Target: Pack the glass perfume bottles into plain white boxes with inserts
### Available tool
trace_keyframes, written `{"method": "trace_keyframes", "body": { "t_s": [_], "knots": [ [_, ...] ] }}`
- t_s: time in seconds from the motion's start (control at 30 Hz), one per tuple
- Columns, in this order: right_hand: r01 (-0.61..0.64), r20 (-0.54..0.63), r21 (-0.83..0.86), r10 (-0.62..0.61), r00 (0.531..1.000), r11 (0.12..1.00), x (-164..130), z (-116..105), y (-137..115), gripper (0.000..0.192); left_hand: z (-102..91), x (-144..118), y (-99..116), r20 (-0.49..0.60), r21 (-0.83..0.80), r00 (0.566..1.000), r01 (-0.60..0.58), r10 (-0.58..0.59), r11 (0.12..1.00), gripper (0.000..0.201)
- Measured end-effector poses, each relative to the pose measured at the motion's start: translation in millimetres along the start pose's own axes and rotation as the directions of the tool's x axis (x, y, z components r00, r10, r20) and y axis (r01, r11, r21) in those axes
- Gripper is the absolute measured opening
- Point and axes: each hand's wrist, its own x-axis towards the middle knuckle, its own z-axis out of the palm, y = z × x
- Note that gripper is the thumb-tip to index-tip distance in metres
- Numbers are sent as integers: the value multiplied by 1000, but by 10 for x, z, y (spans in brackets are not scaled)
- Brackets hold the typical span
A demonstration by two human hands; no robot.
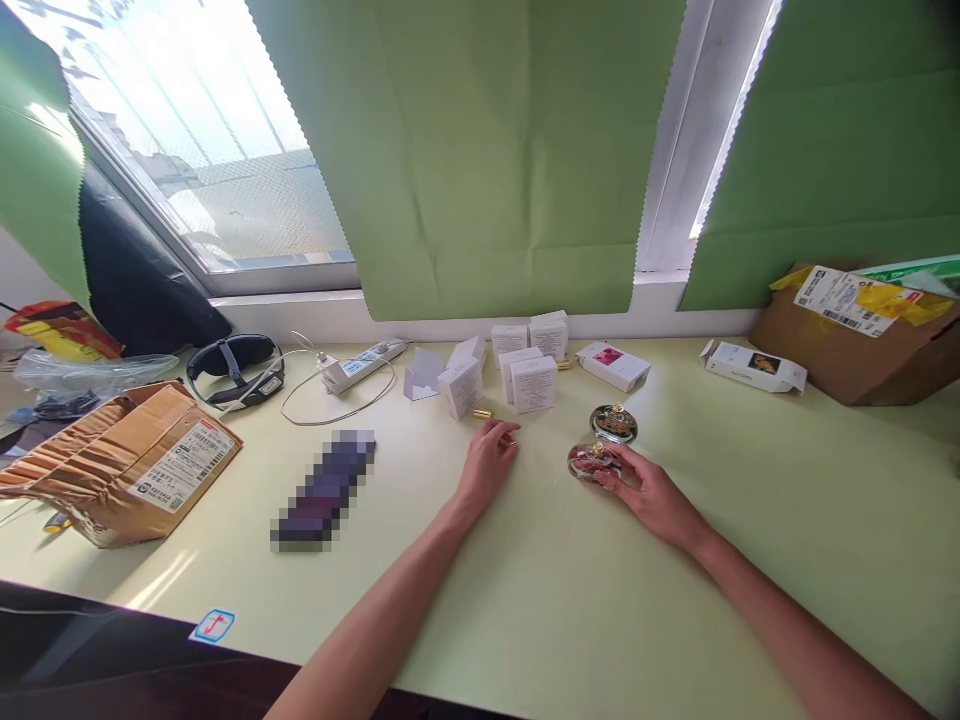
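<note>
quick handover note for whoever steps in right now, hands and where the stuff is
Left hand: flat on the table, fingers open, holding nothing; its fingertips are next to a small gold piece.
Right hand: resting on the table with its fingers around a round glass bottle with pinkish contents.
A second round piece with a gold top sits just behind that bottle.
A cluster of small white boxes stands behind both hands, with a flat white box to its right.
Done: bottle is out on the table. Left: nothing visibly boxed or moved yet; whether the bottle is capped is hard to tell.
</note>
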Motion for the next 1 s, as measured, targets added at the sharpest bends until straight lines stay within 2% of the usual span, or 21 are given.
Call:
{"method": "trace_keyframes", "body": {
  "t_s": [0.13,0.37,0.5,0.63,0.7,0.87,1.0],
  "knots": [
    [8,6,3,-8,1000,1000,1,10,-15,42,-8,8,-6,-32,61,999,13,-11,998,17],
    [-4,14,-17,5,1000,1000,64,37,-51,42,15,22,-16,-20,25,999,-24,24,999,13],
    [20,21,-67,-19,1000,998,128,74,-89,41,3,18,138,-15,-46,999,-31,31,998,20],
    [24,32,-66,-22,999,997,174,116,-132,38,-76,35,403,28,-235,996,-73,82,969,23],
    [36,26,-25,-35,999,999,182,144,-135,38,-125,80,526,99,-290,982,-127,162,948,22],
    [69,-38,10,-69,997,998,176,194,-86,36,-219,309,746,281,-261,913,-225,297,939,24],
    [67,-35,-27,-68,997,997,162,175,-77,32,-276,465,871,352,-212,848,-341,397,916,25]
  ]
}}
